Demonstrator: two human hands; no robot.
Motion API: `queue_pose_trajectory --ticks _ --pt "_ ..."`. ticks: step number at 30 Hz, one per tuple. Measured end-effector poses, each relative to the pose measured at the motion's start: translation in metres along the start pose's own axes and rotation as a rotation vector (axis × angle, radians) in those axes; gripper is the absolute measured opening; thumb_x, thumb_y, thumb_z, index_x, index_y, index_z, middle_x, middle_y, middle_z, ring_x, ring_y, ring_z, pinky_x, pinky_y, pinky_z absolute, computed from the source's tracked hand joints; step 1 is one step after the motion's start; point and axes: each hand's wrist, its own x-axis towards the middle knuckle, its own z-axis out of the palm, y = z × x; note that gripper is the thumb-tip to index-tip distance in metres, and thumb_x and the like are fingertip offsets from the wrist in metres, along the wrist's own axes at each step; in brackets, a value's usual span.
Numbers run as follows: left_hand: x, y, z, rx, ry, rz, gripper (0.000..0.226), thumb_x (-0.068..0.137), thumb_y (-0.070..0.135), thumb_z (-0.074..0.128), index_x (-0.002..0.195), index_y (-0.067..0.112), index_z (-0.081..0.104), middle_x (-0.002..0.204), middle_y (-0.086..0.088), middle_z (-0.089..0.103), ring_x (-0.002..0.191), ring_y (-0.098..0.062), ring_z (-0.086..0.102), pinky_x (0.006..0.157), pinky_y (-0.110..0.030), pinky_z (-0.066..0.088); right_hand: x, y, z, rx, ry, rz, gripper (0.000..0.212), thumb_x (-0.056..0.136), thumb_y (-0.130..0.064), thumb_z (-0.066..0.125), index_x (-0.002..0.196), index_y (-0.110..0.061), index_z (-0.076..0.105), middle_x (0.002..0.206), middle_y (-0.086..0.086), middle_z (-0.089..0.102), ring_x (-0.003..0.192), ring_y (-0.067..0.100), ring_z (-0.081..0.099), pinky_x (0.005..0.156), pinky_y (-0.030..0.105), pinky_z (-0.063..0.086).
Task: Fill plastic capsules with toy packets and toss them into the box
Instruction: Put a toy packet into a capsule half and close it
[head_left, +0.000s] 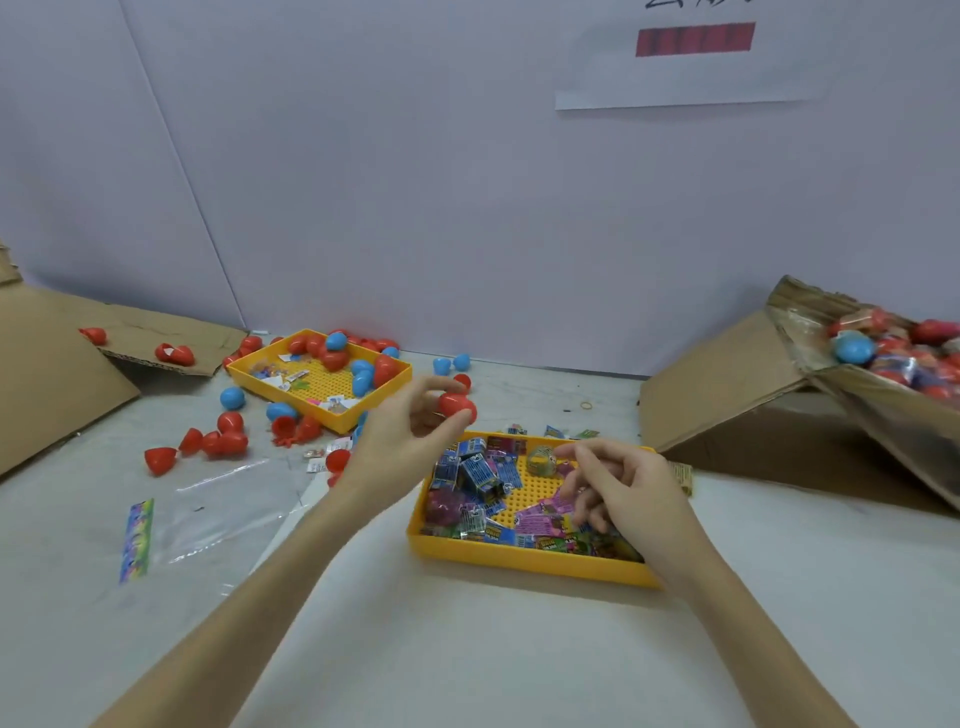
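A pale table (467, 649) runs up to a white wall, with cardboard (47, 364) and loose capsule halves (218, 441) well to the left of the hands, and a far tray (317, 384) holding more halves just beyond them. The left hand (410, 436) pinches a red capsule (457, 406) at its fingertips, above the far edge of the near tray (519, 558). The right hand (618, 488), fingers loosely curled and holding nothing visible, hovers over the packets (483, 473) in that tray, while the box (810, 384) of filled capsules sits well off to its right.
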Motion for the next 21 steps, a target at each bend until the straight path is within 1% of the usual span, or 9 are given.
queue_pose_trajectory --ticks 2,5,7,9,11,13,15,17,21 --pt "-0.019 0.018 0.028 -0.067 -0.078 -0.005 0.022 0.095 0.026 0.072 0.116 0.029 0.067 0.094 0.009 0.074 0.092 -0.009 0.071 0.081 -0.021 0.058 -0.003 -0.001 0.000 -0.038 -0.029 -0.065 0.020 0.105 -0.010 0.054 0.115 -0.013 0.071 0.080 0.008 0.073 0.057 0.021 0.067 0.043 0.021 0.046" --pt "-0.030 0.031 0.057 -0.151 -0.122 -0.021 0.027 0.096 0.012 0.069 0.118 0.026 0.067 0.097 0.008 0.073 0.092 -0.006 0.071 0.080 -0.021 0.058 -0.007 -0.001 -0.001 -0.092 -0.053 -0.143 0.024 0.103 -0.012 0.060 0.123 -0.021 0.069 0.091 0.006 0.076 0.066 0.026 0.074 0.045 0.024 0.049" --pt "-0.033 0.032 0.063 -0.189 -0.098 -0.032 0.029 0.095 0.008 0.068 0.117 0.027 0.068 0.097 0.008 0.073 0.091 -0.004 0.071 0.078 -0.018 0.057 -0.008 0.002 -0.001 -0.144 0.003 -0.180 0.022 0.101 -0.012 0.063 0.118 -0.023 0.071 0.089 0.003 0.076 0.065 0.021 0.073 0.048 0.022 0.050" --pt "-0.035 0.029 0.060 -0.190 -0.067 -0.038 0.028 0.094 0.013 0.072 0.115 0.031 0.068 0.098 0.007 0.071 0.092 -0.008 0.070 0.080 -0.022 0.058 -0.008 0.006 0.000 -0.294 0.070 -0.211 0.016 0.098 -0.013 0.068 0.107 -0.025 0.074 0.085 -0.005 0.075 0.069 0.013 0.072 0.058 0.020 0.053" --pt "-0.037 0.024 0.051 -0.177 -0.048 -0.041 0.023 0.091 0.024 0.076 0.110 0.034 0.068 0.101 0.007 0.070 0.089 -0.011 0.069 0.078 -0.024 0.059 -0.008 0.008 0.004 -0.511 0.045 -0.203 0.009 0.091 -0.021 0.078 0.097 -0.028 0.076 0.089 -0.011 0.070 0.078 0.006 0.068 0.069 0.019 0.053" --pt "-0.039 0.019 0.040 -0.122 -0.044 -0.013 0.018 0.090 0.027 0.077 0.105 0.034 0.070 0.108 0.004 0.065 0.084 -0.012 0.066 0.071 -0.023 0.056 -0.009 0.006 0.009 -0.699 -0.033 -0.154 0.012 0.083 -0.038 0.084 0.088 -0.030 0.077 0.089 -0.013 0.066 0.081 0.004 0.063 0.070 0.014 0.046" --pt "-0.041 0.015 0.032 -0.060 -0.024 0.013 0.014 0.090 0.026 0.077 0.100 0.035 0.070 0.109 0.001 0.059 0.086 -0.008 0.063 0.070 -0.019 0.051 -0.007 0.003 0.010 -0.787 -0.089 -0.109 0.021 0.078 -0.047 0.086 0.086 -0.030 0.077 0.083 -0.013 0.066 0.086 0.006 0.060 0.073 0.022 0.048" --pt "-0.041 0.013 0.030 -0.006 -0.001 0.019 0.014 0.091 0.024 0.076 0.095 0.036 0.070 0.106 0.002 0.057 0.089 -0.004 0.059 0.072 -0.014 0.047 -0.005 -0.002 0.010 -0.818 -0.131 -0.069 0.021 0.078 -0.047 0.086 0.085 -0.031 0.074 0.081 -0.012 0.068 0.092 0.011 0.060 0.077 0.029 0.050" --pt "-0.040 0.014 0.034 0.030 0.009 0.040 0.016 0.098 0.017 0.067 0.102 0.032 0.069 0.107 0.007 0.061 0.094 -0.005 0.059 0.073 -0.015 0.048 -0.001 -0.004 0.011 -0.899 -0.172 -0.018 0.017 0.085 -0.039 0.082 0.080 -0.036 0.066 0.090 -0.012 0.072 0.098 0.006 0.055 0.065 0.011 0.028"
